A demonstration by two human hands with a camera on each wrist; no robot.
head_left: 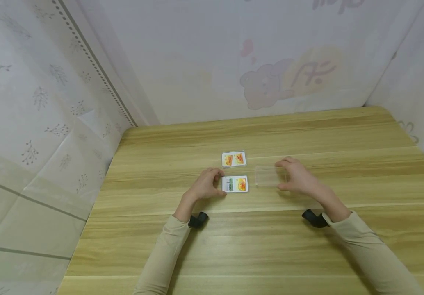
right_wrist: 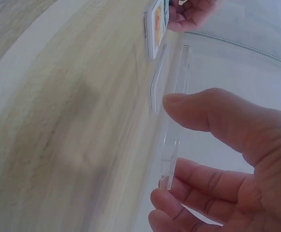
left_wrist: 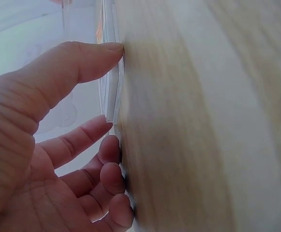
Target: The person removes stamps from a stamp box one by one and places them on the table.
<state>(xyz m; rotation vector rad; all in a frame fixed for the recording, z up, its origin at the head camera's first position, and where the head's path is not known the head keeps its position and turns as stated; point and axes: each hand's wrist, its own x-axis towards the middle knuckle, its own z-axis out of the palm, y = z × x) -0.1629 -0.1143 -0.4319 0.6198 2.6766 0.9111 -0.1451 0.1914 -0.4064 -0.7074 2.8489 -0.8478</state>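
A flat clear case of picture cards [head_left: 235,184] lies on the table, its top card showing a green picture and an orange-yellow one. My left hand [head_left: 206,185] grips its left end; in the left wrist view, the thumb [left_wrist: 90,59] is on one edge and the index fingertip touches the corner. To the right, my right hand [head_left: 297,178] holds a clear plastic lid [head_left: 266,176] between thumb and fingers. In the right wrist view, that clear lid [right_wrist: 171,154] is raised off the table, with nothing seen inside it.
Just behind the first case lies a second flat case [head_left: 234,159] with orange pictures on its top card. The wood-grain table [head_left: 249,246] meets a printed cloth wall [head_left: 182,73] at the back. Black curved pieces [head_left: 199,220] sit at both wrists.
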